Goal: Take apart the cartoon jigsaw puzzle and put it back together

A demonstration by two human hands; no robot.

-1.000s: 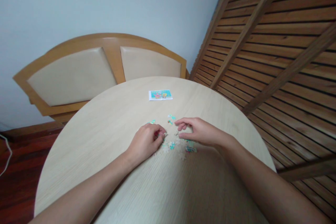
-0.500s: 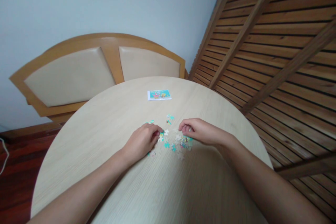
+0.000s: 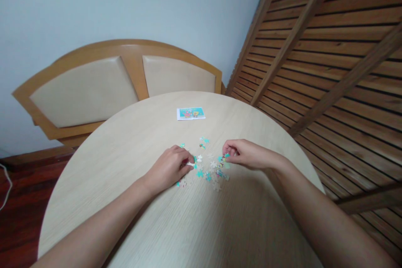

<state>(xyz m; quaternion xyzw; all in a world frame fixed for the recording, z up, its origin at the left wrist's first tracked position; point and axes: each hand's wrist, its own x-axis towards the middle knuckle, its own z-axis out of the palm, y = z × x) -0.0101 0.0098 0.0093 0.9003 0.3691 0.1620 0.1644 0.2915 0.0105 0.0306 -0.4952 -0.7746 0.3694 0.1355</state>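
Note:
Several small jigsaw pieces [image 3: 200, 173], some teal-printed and some pale, lie scattered between my two hands. On the left side of them, my left hand [image 3: 172, 166] rests low over the table, its thumb and fingers closed on a white-and-teal puzzle piece [image 3: 190, 163]. Across from it, my right hand [image 3: 240, 151] pinches a teal puzzle piece [image 3: 226, 156] between thumb and curled fingers, just over the right part of the spread. A pale piece [image 3: 216, 186] lies nearest to me. The exact edges of both held pieces are partly hidden by fingers.
Behind the pieces, a teal picture card [image 3: 191, 113] with cartoon figures lies on the round wooden table [image 3: 150, 121]. A padded wooden headboard [image 3: 128, 71] stands beyond the table's far edge. Wooden slats [image 3: 314, 58] rise on the right.
My right hand has shifted slightly right, and a teal piece now shows at its fingertips. The left hand has barely moved; its thumb has come up to the piece.

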